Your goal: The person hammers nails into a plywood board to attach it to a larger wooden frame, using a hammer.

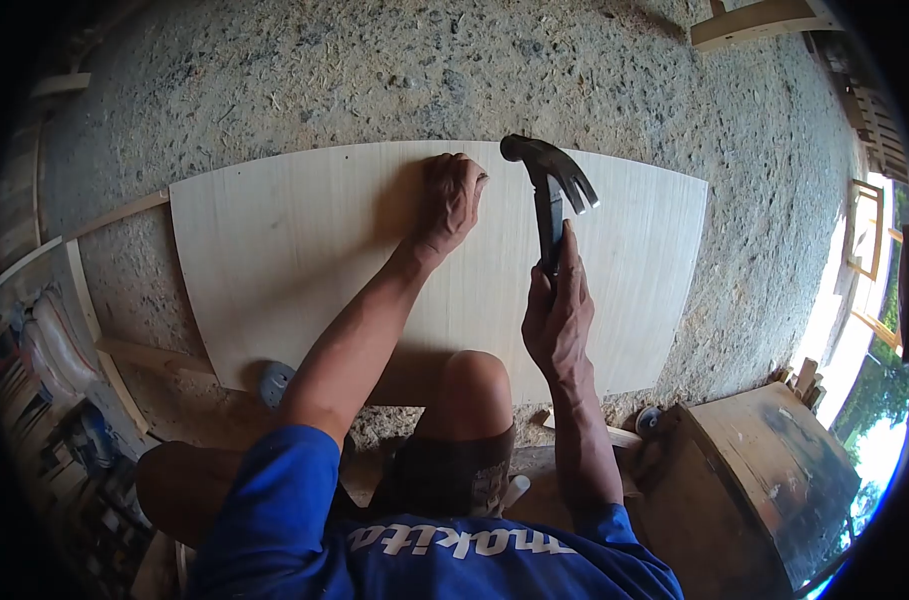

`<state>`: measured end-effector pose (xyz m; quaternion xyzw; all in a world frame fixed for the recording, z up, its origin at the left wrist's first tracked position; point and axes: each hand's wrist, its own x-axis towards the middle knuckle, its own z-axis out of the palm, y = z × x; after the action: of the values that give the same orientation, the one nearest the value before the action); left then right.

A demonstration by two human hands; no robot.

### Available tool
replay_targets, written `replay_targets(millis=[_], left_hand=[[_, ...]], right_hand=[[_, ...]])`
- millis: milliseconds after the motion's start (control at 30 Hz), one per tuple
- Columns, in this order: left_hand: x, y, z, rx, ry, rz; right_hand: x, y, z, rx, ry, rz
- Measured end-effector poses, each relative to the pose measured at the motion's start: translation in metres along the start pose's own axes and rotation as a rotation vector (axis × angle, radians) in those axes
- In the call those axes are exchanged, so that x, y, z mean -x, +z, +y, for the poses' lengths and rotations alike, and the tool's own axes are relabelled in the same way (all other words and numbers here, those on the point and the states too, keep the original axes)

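Observation:
A claw hammer (549,195) with a dark head and handle is gripped in my right hand (562,315), its head raised above a pale wooden panel (304,260). My index finger lies along the handle. Near the far edge of the panel, my left hand (454,200) is closed, resting on or just over the surface. Its fingers are pressed together at the tips, and what they hold, if anything, is too small to make out. Light wood grain runs across the panel, which lies flat in front of my knee (477,385).
Rough ground (424,80) strewn with shavings surrounds the panel. A wooden frame (99,300) lies at left, beside a cluttered pile of items (74,430). A large wooden box (764,460) stands at lower right. One timber piece (759,25) sits at upper right.

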<state>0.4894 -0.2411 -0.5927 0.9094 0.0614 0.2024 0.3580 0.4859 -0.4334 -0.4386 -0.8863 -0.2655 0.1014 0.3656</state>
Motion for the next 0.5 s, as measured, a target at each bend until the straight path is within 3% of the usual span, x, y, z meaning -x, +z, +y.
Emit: replay_targets(millis=[100, 300, 367, 467, 500], left_hand=[[0.000, 0.000, 0.001, -0.032, 0.008, 0.024], [0.000, 0.001, 0.001, -0.017, 0.031, 0.053], [-0.001, 0.002, 0.001, -0.041, 0.001, 0.038], [0.001, 0.000, 0.001, -0.069, -0.003, 0.017], [0.002, 0.000, 0.001, -0.069, 0.000, 0.021]], right_hand=[[0.009, 0.013, 0.009, 0.052, -0.060, 0.059], [0.006, 0.022, 0.014, 0.166, 0.106, -0.200], [0.003, 0.015, 0.003, 0.035, 0.049, -0.068], [0.010, 0.021, 0.006, 0.109, -0.116, 0.067], [0.007, 0.020, 0.008, 0.124, 0.064, -0.100]])
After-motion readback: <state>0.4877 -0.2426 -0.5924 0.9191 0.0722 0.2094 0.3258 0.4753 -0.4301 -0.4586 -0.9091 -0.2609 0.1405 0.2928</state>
